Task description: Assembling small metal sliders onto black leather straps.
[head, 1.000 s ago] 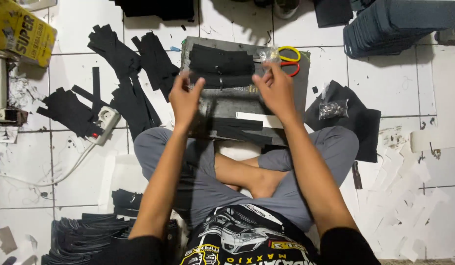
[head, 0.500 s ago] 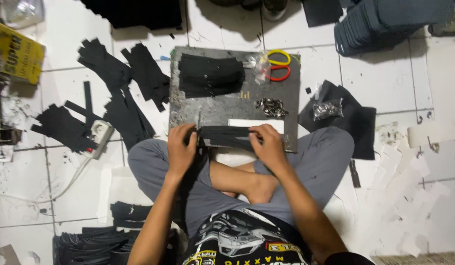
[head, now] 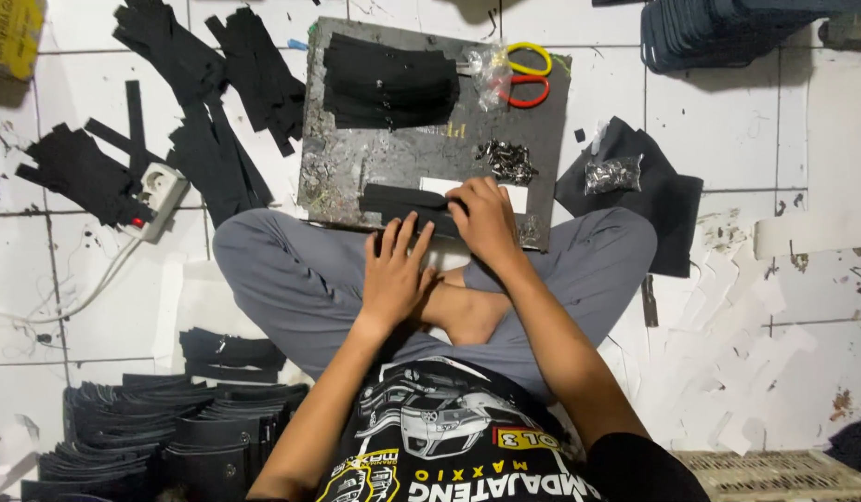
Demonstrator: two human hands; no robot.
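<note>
I sit cross-legged on a white tiled floor with a dark grey work board [head: 356,167] across my knees. A black strap piece [head: 393,197] lies along the board's near edge. My right hand [head: 486,218] presses down on its right end beside a white paper slip [head: 516,197]. My left hand [head: 393,270] rests flat with fingers spread at the board's near edge, fingertips touching the strap. A stack of black pieces [head: 388,82] lies at the board's far side. A small heap of metal fittings [head: 509,160] sits just beyond my right hand.
Scissors with yellow and red handles [head: 523,76] lie at the board's far right by a clear plastic bag [head: 486,70]. Black cut pieces [head: 207,102] are scattered to the left, near a white power socket [head: 159,191]. Stacked black parts [head: 170,428] stand at my left. A bag of fittings [head: 614,173] rests on black cloth.
Both hands drew back from the far stack to the board's near edge, bringing a black strap there. The left hand has since flattened at the edge, and the right hand presses the strap.
</note>
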